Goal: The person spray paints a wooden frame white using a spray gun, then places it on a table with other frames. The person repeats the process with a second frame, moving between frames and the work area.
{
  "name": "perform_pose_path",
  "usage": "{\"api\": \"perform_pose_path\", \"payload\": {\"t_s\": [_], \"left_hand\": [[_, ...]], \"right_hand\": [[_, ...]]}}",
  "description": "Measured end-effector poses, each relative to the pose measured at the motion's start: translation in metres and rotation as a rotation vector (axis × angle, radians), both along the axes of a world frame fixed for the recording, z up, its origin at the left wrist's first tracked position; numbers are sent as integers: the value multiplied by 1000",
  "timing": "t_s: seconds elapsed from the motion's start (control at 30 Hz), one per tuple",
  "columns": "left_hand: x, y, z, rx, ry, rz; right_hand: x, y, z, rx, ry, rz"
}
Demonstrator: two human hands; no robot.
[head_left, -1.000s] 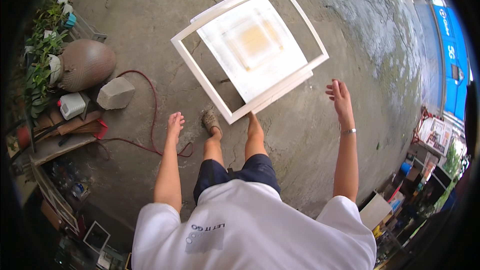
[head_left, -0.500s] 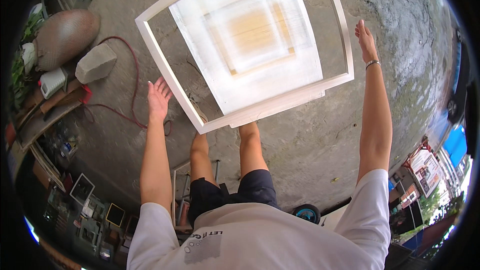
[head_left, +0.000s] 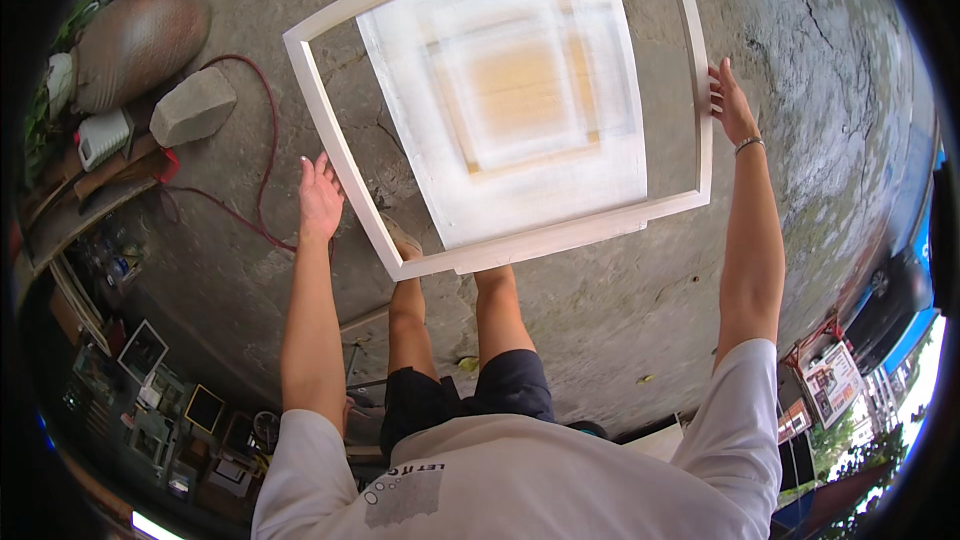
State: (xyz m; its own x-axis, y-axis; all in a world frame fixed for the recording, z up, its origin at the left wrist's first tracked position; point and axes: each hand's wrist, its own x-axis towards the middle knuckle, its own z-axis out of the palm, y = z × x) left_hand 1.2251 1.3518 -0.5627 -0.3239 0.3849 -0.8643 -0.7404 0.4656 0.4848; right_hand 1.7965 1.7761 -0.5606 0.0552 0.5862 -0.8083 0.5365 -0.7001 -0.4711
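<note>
At centre left, the left hand [head_left: 321,205] spreads palm-up and empty beside the white frame [head_left: 550,236], upper centre. The right hand [head_left: 735,103], upper right, reaches loosely open to its edge, contact unclear.

Right hand [head_left: 735,112]: a second ago apart from the pale frame [head_left: 550,238]; its fingers [head_left: 718,90] now at the right side, apparently touching. Left hand [head_left: 320,208]: formerly apart; its fingers now just beside the left side, contact unclear. Frame: formerly mostly ahead of the fingers, now between.
</note>
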Motion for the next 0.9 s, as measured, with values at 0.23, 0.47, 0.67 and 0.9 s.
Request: {"api": "perform_pose_path", "payload": {"t_s": [0.23,0.47,0.67,0.9], "left_hand": [[-14,-5,28,79,-4,-23],[-62,-43,137,269,67,-35],[-118,-74,301,433,243,-102],[-174,-137,465,410,488,-287]], "right_hand": [[-9,-3,35,-25,93,26],[-39,-30,100,-6,298,56],[-92,-75,145,-72,508,51],[-192,-150,165,-121,750,-28]]}}
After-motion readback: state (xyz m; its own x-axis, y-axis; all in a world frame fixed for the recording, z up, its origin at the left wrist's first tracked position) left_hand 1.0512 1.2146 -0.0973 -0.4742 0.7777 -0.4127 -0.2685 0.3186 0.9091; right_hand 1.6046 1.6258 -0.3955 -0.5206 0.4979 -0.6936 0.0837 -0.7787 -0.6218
